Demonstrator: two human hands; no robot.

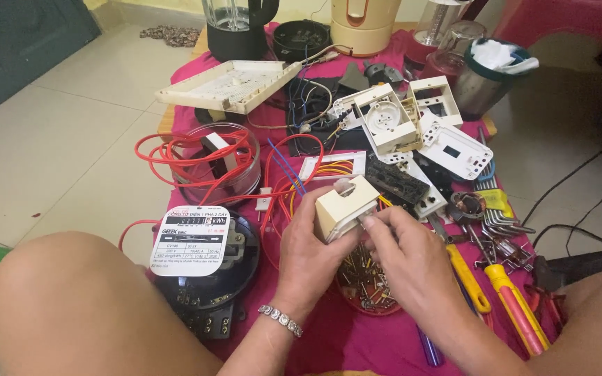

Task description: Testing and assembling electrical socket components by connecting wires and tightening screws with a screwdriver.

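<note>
My left hand point(308, 254) grips a small cream plastic socket box point(345, 205) from below and holds it above the table. My right hand point(402, 251) pinches at the box's lower right edge with thumb and forefinger; what it pinches is too small to tell. Under both hands lies a shallow red dish of small screws and metal bits point(369, 292). A bracelet sits on my left wrist.
A black electricity meter with a white label point(196, 257) lies at left, with red wire coils in a clear bowl point(210, 157) behind it. White switch plates point(419, 132), hex keys point(499, 216) and yellow-handled screwdrivers point(506, 292) lie at right. Blender jars stand at the back.
</note>
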